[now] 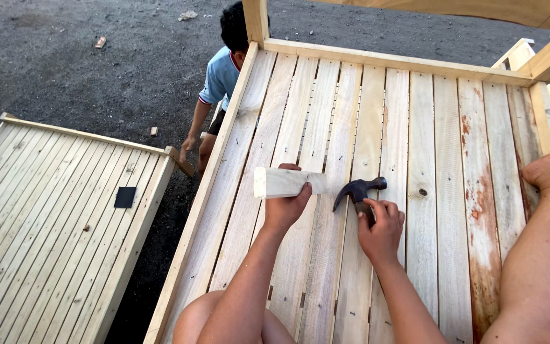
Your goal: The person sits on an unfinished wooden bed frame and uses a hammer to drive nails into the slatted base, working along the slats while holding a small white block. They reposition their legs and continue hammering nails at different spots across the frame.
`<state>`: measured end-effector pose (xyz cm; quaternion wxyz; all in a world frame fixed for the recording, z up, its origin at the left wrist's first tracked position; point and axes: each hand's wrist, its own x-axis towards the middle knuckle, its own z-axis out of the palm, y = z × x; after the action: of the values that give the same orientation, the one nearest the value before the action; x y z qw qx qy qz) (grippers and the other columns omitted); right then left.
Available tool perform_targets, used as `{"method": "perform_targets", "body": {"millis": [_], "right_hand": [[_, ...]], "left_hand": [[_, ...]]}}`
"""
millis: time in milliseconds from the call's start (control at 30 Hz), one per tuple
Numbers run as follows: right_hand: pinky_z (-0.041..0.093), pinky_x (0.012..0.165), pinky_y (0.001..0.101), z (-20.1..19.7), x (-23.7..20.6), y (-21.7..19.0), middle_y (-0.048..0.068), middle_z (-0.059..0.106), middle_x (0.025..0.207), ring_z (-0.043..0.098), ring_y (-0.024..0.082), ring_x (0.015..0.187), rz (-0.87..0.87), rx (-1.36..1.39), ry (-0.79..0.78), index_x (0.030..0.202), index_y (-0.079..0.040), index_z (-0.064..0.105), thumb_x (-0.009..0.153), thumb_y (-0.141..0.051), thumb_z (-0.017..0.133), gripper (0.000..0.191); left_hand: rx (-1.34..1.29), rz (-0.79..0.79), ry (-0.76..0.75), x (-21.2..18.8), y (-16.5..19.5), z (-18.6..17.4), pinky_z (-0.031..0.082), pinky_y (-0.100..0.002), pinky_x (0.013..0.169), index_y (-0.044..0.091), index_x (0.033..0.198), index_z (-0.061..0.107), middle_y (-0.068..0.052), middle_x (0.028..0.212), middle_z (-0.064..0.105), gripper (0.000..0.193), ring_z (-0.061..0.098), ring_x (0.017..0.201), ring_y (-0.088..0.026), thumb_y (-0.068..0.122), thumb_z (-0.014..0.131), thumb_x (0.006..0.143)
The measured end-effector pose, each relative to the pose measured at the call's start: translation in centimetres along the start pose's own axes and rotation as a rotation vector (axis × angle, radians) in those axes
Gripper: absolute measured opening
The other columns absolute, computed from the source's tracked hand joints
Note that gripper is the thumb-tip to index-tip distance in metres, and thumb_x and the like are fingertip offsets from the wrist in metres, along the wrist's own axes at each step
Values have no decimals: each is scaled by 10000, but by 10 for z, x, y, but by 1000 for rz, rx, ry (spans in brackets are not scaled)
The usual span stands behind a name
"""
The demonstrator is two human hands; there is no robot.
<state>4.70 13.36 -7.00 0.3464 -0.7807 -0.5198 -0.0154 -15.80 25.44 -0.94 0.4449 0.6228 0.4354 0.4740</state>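
Note:
My left hand [286, 202] grips a short pale wooden block [276, 182] and holds it across the slats of a wooden slatted platform [415, 134]. My right hand [382, 230] is closed around the handle of a dark claw hammer [358, 190]. The hammer head lies just right of the block's end, close above the slats. Small nails stick up along several of the slats. My knees show at the bottom edge and at the right edge of the view.
A second slatted wooden panel [46, 229] lies on the dark gravel at the left, with a small black square [125, 197] on it. Another person in a light blue shirt [219, 76] crouches beside the platform's left rail. Upright posts stand at the far corners.

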Motion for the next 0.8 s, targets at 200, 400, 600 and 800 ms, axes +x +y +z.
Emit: {"method": "perform_targets", "body": {"millis": [200, 400, 600, 800], "right_hand": [[428, 929, 503, -27, -10, -4, 117, 544, 1201, 521, 364, 1116, 58, -121, -160, 1278, -179, 630, 830, -273, 735, 470], [387, 1000, 505, -31, 18, -17, 27, 605, 1211, 519, 305, 1189, -70, -45, -95, 1199, -192, 685, 899, -263, 694, 309], [334, 988, 531, 16, 90, -48, -30, 620, 1200, 483, 271, 1192, -65, -275, -516, 1147, -252, 753, 903, -201, 646, 271], [352, 1021, 494, 49, 88, -57, -17, 636, 1139, 564, 193, 1148, -269, -366, -528, 1162, -228, 767, 908, -94, 622, 321]], "left_hand": [[163, 156, -1, -26, 31, 12, 571, -347, 785, 76, 1102, 618, -104, 918, 701, 317, 716, 883, -251, 90, 760, 819], [410, 388, 54, -26, 52, 22, 577, -368, 816, 93, 1170, 654, -131, 1088, 691, 356, 707, 965, -333, 58, 747, 829], [294, 412, 251, 0, 37, -9, 569, -405, 838, 60, 1104, 624, -130, 1029, 670, 334, 688, 926, -323, 50, 757, 799], [294, 386, 217, 13, 22, -12, 578, -397, 839, 69, 1068, 634, -122, 1012, 686, 285, 691, 937, -317, 56, 758, 811]]}}
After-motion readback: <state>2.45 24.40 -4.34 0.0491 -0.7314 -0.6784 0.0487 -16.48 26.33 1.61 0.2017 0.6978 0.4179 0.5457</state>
